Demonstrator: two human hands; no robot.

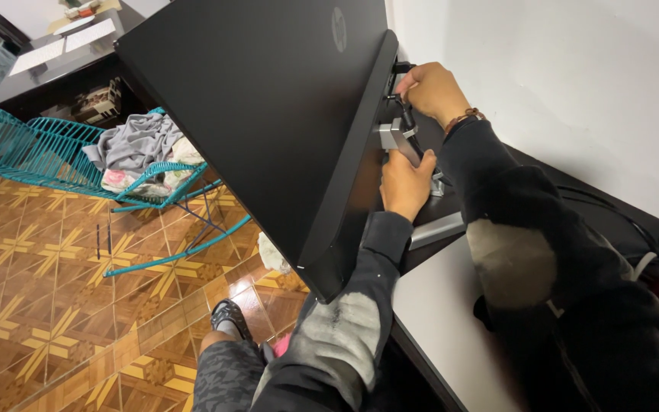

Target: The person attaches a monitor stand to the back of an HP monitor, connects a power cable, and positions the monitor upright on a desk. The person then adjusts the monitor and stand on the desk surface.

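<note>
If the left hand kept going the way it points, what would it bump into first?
Probably the silver bracket behind the monitor. The left hand points up at it and seems almost touching already, though depth is hard to judge.

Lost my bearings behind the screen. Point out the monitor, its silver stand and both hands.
monitor [268,107], head view: middle of its black back panel.
silver stand [392,137], head view: bracket behind the screen.
left hand [404,183], head view: back of hand.
right hand [432,90], head view: knuckles.

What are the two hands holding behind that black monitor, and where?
The left hand grips the silver metal stand at the black flat monitor's back; the right hand holds a dark cable near its top.
</note>
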